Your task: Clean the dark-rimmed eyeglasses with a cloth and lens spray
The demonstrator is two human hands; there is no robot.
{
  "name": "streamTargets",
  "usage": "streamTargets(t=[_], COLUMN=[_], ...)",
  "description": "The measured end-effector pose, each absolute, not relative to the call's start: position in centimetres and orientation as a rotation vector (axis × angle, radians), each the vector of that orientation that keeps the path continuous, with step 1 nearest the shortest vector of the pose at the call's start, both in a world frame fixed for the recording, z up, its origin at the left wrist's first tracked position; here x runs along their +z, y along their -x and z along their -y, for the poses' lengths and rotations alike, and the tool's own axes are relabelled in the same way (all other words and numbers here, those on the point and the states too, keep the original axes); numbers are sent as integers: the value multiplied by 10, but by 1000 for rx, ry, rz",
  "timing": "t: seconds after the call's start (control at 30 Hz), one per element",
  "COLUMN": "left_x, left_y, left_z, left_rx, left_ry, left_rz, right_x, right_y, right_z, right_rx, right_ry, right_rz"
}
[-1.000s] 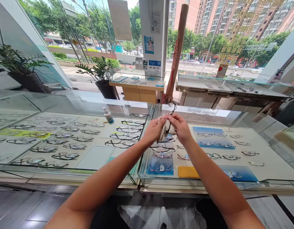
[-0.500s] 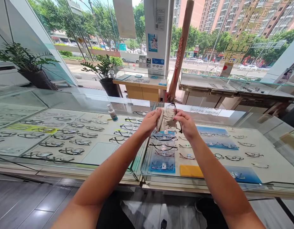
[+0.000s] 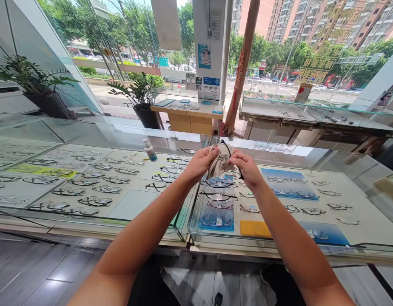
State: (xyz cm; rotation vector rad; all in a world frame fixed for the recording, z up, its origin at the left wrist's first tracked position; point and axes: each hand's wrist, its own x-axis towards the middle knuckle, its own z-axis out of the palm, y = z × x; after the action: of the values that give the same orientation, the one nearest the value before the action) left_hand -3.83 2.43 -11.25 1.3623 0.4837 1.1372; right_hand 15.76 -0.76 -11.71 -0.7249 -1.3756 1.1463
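Observation:
My left hand (image 3: 202,161) is closed on a beige cloth (image 3: 217,166), its thumb pressed on top. The cloth is wrapped around part of a pair of dark-framed eyeglasses (image 3: 225,145), whose upper rim shows above it. My right hand (image 3: 246,167) pinches the eyeglasses at their right side, and a dark temple tip hangs below its fingers. Both hands are close together above the glass display case. The lens inside the cloth is hidden. A small white spray bottle (image 3: 149,150) with a blue label stands to the left of my hands.
Under the glass top of the display case (image 3: 196,238) lie several rows of eyeglasses (image 3: 96,200). An orange-yellow block (image 3: 255,228) lies inside at the right. Beyond are a potted plant (image 3: 145,102), a slanted wooden post (image 3: 243,68) and another glass counter (image 3: 279,111).
The eyeglasses' upper rim has tilted and shifted left, closer to my left hand. The cloth has been folded further over the frame. The spray bottle has stayed in place.

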Motion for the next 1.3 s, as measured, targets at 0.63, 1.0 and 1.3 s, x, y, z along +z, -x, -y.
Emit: streamTargets(t=[0.63, 1.0, 1.3], left_x=[-102, -107, -103], left_y=[38, 40, 37], left_z=[-12, -14, -11], left_rx=[1186, 1135, 1193], left_ry=[-1373, -1400, -1373], left_rz=[-578, -550, -558], right_x=[-111, -111, -114], right_y=[-153, -152, -153], right_z=[16, 16, 14], right_rx=[1218, 1210, 1217], right_ry=[694, 709, 651], right_rz=[1383, 1364, 1436])
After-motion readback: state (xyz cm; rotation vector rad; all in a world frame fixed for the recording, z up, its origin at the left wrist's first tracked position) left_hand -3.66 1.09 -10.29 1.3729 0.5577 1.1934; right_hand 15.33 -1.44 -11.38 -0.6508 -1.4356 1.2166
